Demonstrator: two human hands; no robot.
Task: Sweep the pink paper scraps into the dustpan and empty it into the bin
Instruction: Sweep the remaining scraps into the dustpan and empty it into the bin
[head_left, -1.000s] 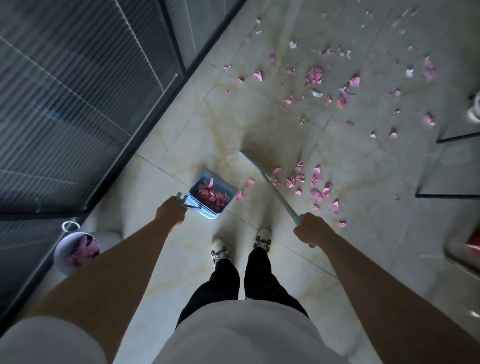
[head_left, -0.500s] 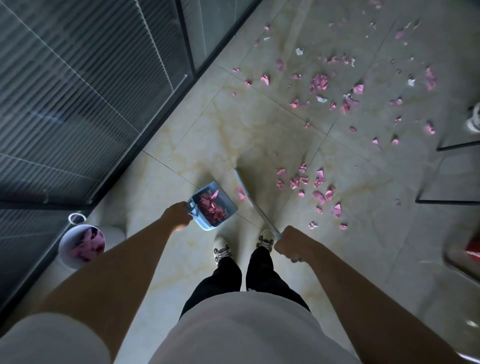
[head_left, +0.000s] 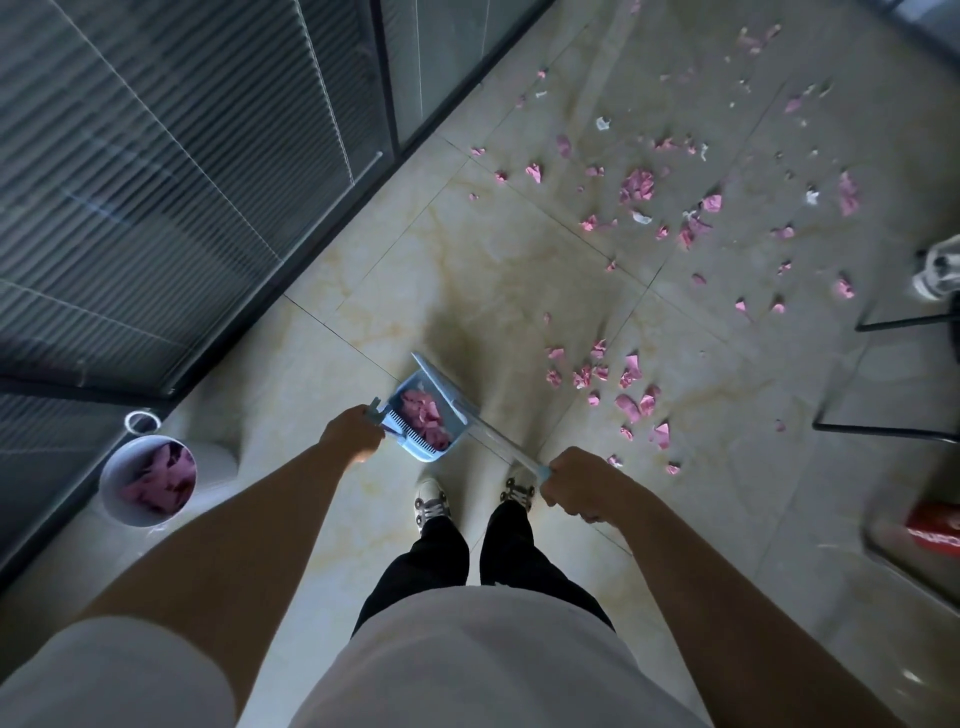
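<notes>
Dustpan (head_left: 423, 418) loaded with pink scraps (head_left: 427, 415), handle gripped by left hand (head_left: 352, 435). Right hand (head_left: 575, 486) clenches broom handle (head_left: 501, 446); brush against pan mouth, likely retaining load. Bin (head_left: 148, 480) left.

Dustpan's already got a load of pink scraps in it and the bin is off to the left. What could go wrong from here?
1. The dustpan holds a heap of pink scraps; tilting it on the way to the bin could spill some.
2. The broom lies right against the dustpan's mouth; lifting it carelessly may flick scraps out.
3. Many scraps on the floor lie near the feet and could be trodden on or scattered.
</notes>
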